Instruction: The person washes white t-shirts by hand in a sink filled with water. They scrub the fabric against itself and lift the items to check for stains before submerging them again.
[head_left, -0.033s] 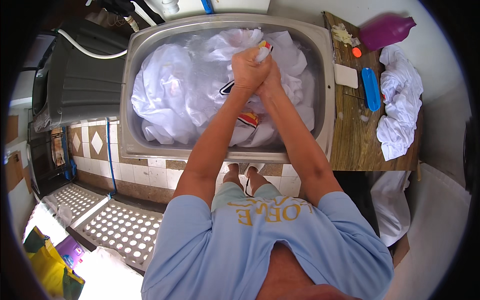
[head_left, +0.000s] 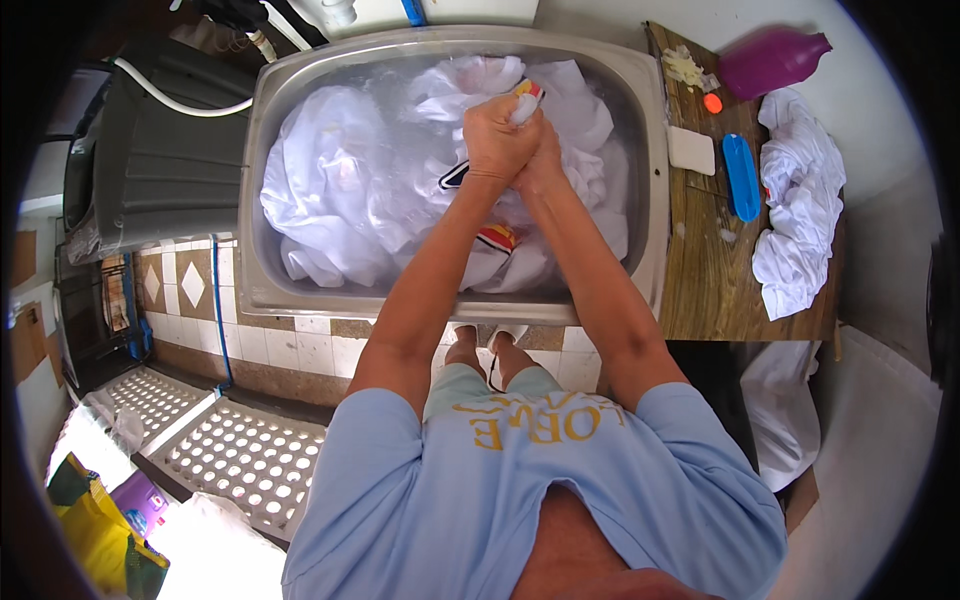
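A metal basin (head_left: 655,190) holds water and several soaked white garments (head_left: 330,190). Over its far middle, my left hand (head_left: 494,138) and my right hand (head_left: 543,158) are pressed together, fingers closed round a bunched wet white garment (head_left: 522,110). A red and yellow patch (head_left: 530,90) shows just beyond my knuckles. Beside my left wrist lies a dark patch with a white edge (head_left: 454,176). Another red and yellow patch (head_left: 497,238) shows on the cloth between my forearms. My fingertips are mostly hidden within the grip.
On the wooden table (head_left: 700,270) at right lie a blue brush-like item (head_left: 742,178), a pale square block (head_left: 692,151), an orange cap (head_left: 713,103), a purple bottle (head_left: 775,62) and a heap of white cloth (head_left: 800,200). A grey ribbed plastic unit (head_left: 170,150) stands left of the basin.
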